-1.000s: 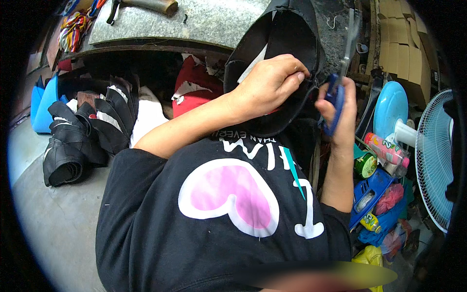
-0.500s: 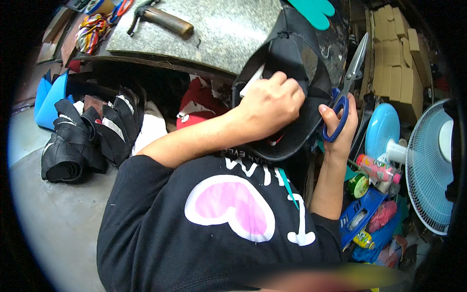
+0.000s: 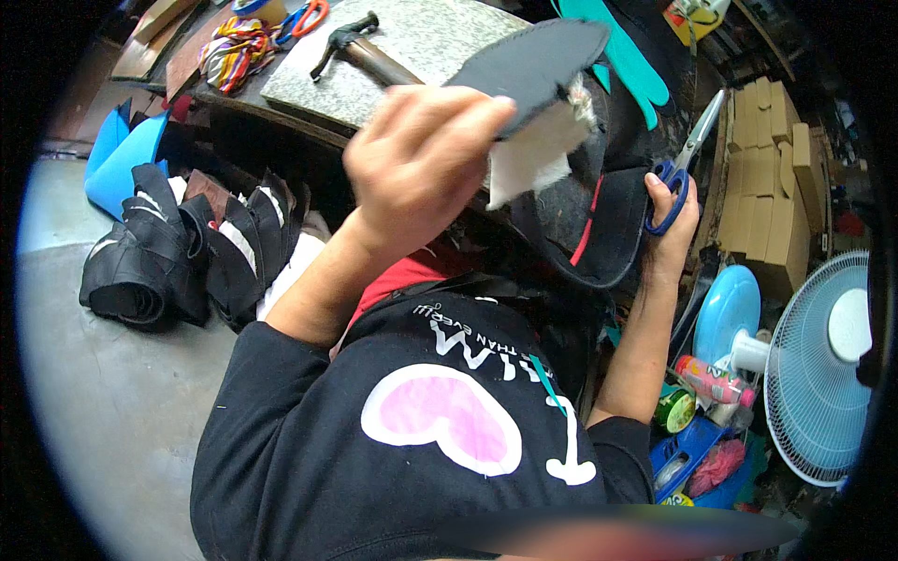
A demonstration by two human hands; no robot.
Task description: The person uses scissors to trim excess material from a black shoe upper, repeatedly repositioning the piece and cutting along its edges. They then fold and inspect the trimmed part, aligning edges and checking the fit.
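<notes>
My left hand (image 3: 421,150), slightly smeared by motion, is closed on the edge of a black stitched upper piece (image 3: 528,75), lifted over the front of the stone slab. Ragged off-white lining (image 3: 533,164) hangs from its underside. A curved black band (image 3: 613,224) with a red edge loops below and right of it; how the two join is partly hidden. At the right, my right hand (image 3: 672,234) is closed around the blue handles of scissors (image 3: 694,145), blades together and pointing up. The hand is against the band's right side; whether it grips the band I cannot tell.
A hammer (image 3: 369,51) lies on the speckled stone slab (image 3: 304,84). Teal cut-outs (image 3: 631,65) are beyond the black piece. Rolled black pieces (image 3: 140,271) lie at the left. Cardboard boxes (image 3: 767,178) and a fan (image 3: 818,365) stand at the right.
My left hand has come out from inside the black piece and moved up and left, raising its end and exposing the lining. My right hand with the scissors has shifted slightly right.
</notes>
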